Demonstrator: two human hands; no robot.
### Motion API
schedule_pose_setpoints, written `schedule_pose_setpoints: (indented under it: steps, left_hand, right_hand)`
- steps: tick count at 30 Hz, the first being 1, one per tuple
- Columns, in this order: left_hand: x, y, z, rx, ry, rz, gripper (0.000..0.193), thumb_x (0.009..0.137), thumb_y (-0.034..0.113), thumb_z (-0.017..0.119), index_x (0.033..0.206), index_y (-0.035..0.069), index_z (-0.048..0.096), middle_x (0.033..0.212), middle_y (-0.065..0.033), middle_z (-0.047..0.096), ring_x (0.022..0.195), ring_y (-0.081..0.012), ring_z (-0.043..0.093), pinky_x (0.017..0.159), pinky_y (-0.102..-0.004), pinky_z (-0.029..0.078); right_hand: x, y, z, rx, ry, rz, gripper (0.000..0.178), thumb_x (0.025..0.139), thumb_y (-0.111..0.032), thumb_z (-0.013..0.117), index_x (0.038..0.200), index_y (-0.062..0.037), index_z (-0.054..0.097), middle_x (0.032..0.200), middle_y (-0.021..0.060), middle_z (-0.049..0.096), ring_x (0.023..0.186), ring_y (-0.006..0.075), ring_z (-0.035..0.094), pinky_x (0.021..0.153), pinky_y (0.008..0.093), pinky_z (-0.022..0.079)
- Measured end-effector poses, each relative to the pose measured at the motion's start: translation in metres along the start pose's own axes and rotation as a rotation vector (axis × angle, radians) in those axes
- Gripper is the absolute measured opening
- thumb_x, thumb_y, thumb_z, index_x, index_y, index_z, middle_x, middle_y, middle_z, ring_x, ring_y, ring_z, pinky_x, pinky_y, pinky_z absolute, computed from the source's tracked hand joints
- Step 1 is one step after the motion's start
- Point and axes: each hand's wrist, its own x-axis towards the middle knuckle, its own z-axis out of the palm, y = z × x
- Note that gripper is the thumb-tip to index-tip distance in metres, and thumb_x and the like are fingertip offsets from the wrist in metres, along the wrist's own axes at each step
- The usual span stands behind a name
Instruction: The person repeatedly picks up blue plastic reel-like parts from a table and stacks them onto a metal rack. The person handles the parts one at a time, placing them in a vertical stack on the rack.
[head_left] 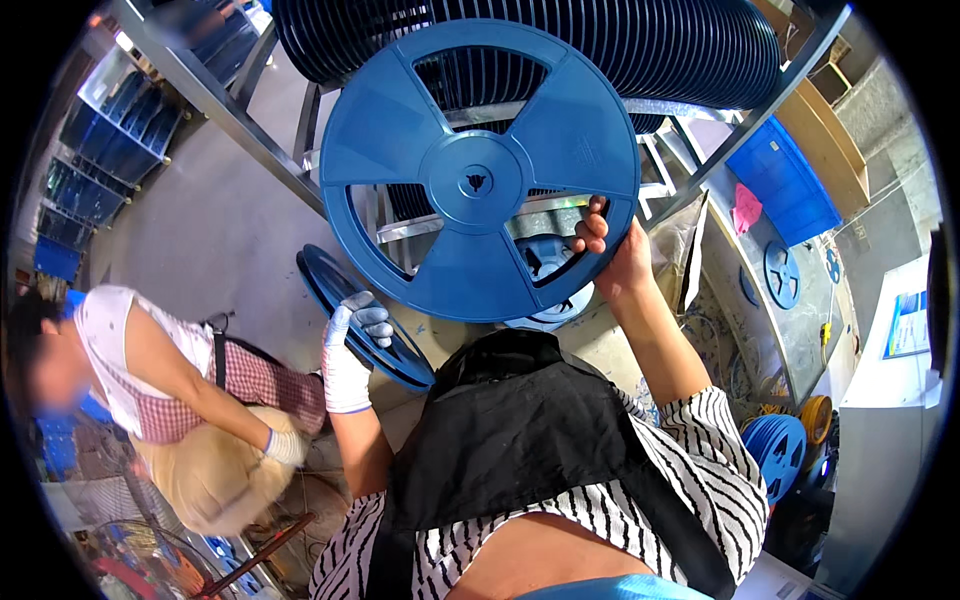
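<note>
Bright, even daylight fills the scene, with soft shadows. Straight edges bend toward the black rim. Glare whitens the wall at three o'clock.

A big blue reel (pixel 478 170) is held up flat-on, its round face filling the upper middle of the view. It is plastic, with a raised hub at its centre and three broad solid spokes running out toward 10, 2 and 6 o'clock. Between the spokes are three open windows, at about 12, 4 and 8 o'clock. Its rim at 4 o'clock is gripped by the bare right hand (pixel 612 250), thumb over the front face. A second blue reel (pixel 362 318) sits lower, at 7 o'clock from the first, tilted nearly edge-on. The gloved left hand (pixel 352 340) clasps its rim near the middle.
</note>
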Motion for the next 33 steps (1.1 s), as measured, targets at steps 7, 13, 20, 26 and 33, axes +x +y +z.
schedule_pose_setpoints:
  steps: [7,13,20,26,33]
  left_hand:
    - [0.0,0.005,-0.02,-0.042,0.046,0.041,0.043,0.092,0.032,0.056,0.116,-0.004,0.053,0.089,-0.0176,0.067,0.07,-0.0249,0.068,0.06,-0.0333,0.058]
    - [-0.001,0.012,-0.03,-0.022,0.099,0.069,0.045,0.092,0.033,0.055,0.118,-0.003,0.053,0.09,-0.0178,0.067,0.072,-0.0247,0.068,0.063,-0.0339,0.057]
    - [0.007,0.026,-0.051,-0.023,0.078,0.095,0.041,0.091,0.03,0.058,0.12,0.001,0.053,0.096,-0.0144,0.065,0.079,-0.0243,0.066,0.062,-0.0321,0.056]
    - [0.008,0.041,-0.034,-0.093,0.103,0.311,0.041,0.081,0.015,0.069,0.117,0.003,0.054,0.109,-0.012,0.061,0.092,-0.0189,0.061,0.067,-0.0297,0.051]
    - [-0.013,0.054,0.018,-0.002,0.082,0.475,0.034,0.08,0.008,0.067,0.113,0.004,0.057,0.088,-0.012,0.063,0.072,-0.0202,0.06,0.066,-0.0311,0.051]
  right_hand:
    - [0.017,0.009,0.013,0.056,0.006,0.055,0.029,0.096,-0.027,0.035,0.093,-0.0044,0.052,0.065,0.0009,0.047,0.053,0.0125,0.043,0.062,0.0311,0.049]
    - [0.028,0.018,0.022,0.089,0.01,0.054,0.026,0.095,-0.025,0.035,0.093,-0.0049,0.052,0.064,0.0011,0.046,0.051,0.0123,0.042,0.062,0.0323,0.048]
    - [0.04,0.029,0.028,0.021,-0.037,0.022,0.026,0.095,-0.026,0.035,0.092,-0.0057,0.052,0.065,0.0,0.045,0.051,0.0115,0.041,0.061,0.0306,0.046]
    - [0.039,0.047,0.043,0.028,-0.051,0.106,0.028,0.095,-0.026,0.035,0.09,-0.0051,0.053,0.062,0.0008,0.044,0.049,0.0118,0.04,0.059,0.0307,0.045]
    - [0.034,0.078,0.061,-0.139,0.271,0.165,0.05,0.099,-0.045,0.029,0.107,-0.0017,0.053,0.086,0.0093,0.058,0.078,0.0203,0.058,0.079,0.0358,0.047]
